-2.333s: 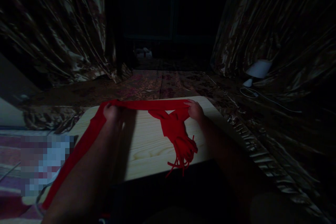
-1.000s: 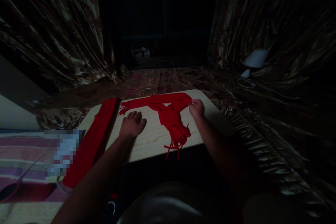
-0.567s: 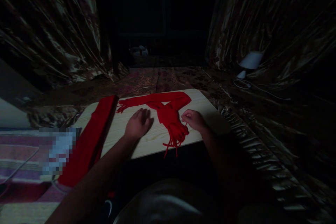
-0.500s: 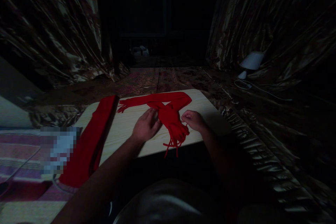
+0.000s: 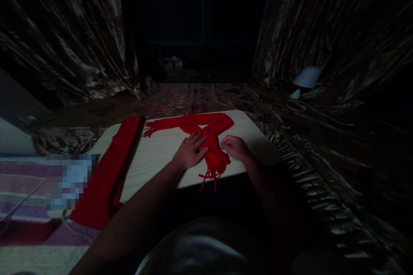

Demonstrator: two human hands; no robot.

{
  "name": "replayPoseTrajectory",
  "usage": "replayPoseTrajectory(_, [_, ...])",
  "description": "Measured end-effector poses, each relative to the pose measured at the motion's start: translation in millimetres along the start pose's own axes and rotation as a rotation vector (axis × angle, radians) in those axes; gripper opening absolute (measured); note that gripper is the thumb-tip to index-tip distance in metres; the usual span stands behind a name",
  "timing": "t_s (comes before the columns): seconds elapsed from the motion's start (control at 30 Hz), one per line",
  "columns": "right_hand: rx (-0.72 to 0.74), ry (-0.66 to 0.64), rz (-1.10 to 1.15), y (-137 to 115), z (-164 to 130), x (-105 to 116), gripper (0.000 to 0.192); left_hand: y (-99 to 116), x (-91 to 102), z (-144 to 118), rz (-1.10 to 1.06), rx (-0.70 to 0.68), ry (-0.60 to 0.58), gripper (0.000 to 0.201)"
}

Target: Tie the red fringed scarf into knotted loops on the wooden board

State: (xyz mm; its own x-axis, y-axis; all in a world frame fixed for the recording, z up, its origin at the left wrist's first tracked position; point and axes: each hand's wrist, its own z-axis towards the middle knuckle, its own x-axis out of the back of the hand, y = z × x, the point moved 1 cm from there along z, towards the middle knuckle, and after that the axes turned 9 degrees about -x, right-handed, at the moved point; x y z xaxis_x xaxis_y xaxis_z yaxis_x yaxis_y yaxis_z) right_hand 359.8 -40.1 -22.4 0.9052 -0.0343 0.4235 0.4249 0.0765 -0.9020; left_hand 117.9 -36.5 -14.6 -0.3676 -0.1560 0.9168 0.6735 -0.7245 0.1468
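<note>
A red fringed scarf [image 5: 213, 141] lies looped and crossed over itself on a small pale wooden table [image 5: 155, 161]. One fringed end points left at the back, while the other hangs toward the near edge. My left hand [image 5: 189, 151] rests on the crossed part with its fingers spread. At the scarf's right edge, just above the near fringe, my right hand [image 5: 237, 148] is closed in a pinch, seemingly on a strand of that fringe. The dim light hides the exact contact.
A folded red cloth [image 5: 111, 172] lies along the table's left side and over its edge. Left of it is a striped cover [image 5: 26, 197] with a cable. A white lamp [image 5: 307, 77] with a cord stands at the right. Patterned curtains [image 5: 74, 30] hang behind.
My left hand has moved right, from beside the scarf onto it, and its fingers have spread. My right hand stays pinched at the scarf's right edge.
</note>
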Motion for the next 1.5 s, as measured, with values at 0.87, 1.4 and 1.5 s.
replayPoseTrajectory(0.87, [-0.011, -0.362, 0.209, -20.4, -14.5, 10.4, 0.028, -2.8, -2.0, 2.1, 0.002, 0.016, 0.036, 0.065])
replayPoseTrajectory(1.4, [0.093, -0.849, 0.304, -27.7, -48.5, 9.8, 0.06, -5.0, -4.6, 2.1, 0.003, 0.013, 0.049, 0.062])
replayPoseTrajectory(1.5, [0.056, -0.732, 0.388, -25.2, -48.8, 9.4, 0.056, -4.2, -4.1, 2.1, 0.003, 0.02, 0.038, 0.063])
